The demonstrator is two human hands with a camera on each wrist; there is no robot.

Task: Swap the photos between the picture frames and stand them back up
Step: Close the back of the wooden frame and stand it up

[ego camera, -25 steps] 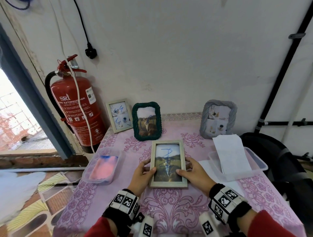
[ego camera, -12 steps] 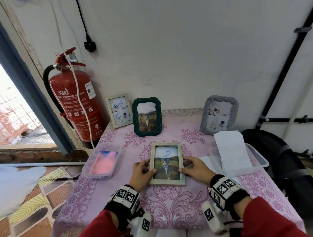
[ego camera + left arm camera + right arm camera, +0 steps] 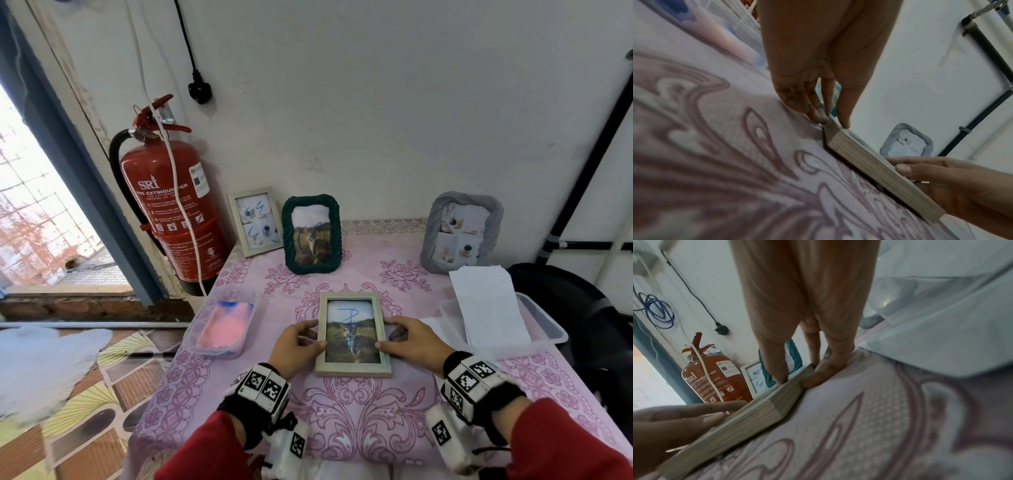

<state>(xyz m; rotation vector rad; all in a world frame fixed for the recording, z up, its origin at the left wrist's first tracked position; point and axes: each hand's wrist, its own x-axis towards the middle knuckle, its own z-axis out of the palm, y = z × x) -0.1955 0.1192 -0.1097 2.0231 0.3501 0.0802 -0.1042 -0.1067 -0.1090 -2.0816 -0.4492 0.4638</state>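
A pale wooden frame (image 3: 352,334) with a landscape photo marked in blue lies face up on the pink tablecloth, its near edge slightly raised. My left hand (image 3: 301,342) pinches its left side (image 3: 838,129), thumb on top and fingers at the edge. My right hand (image 3: 407,339) grips its right side (image 3: 793,381) the same way. Against the wall stand a small white frame (image 3: 255,221), a dark green rope frame (image 3: 311,234) with a cat photo, and a grey rope frame (image 3: 460,233).
A clear tub holding pink and blue cloth (image 3: 224,323) sits at the table's left edge. A clear tub with white paper (image 3: 489,308) stands at the right. A red fire extinguisher (image 3: 171,205) stands left of the table. A dark chair (image 3: 561,308) is at the right.
The frame stays between both hands in nearly the same spot on the cloth. The head view has tilted down a little.
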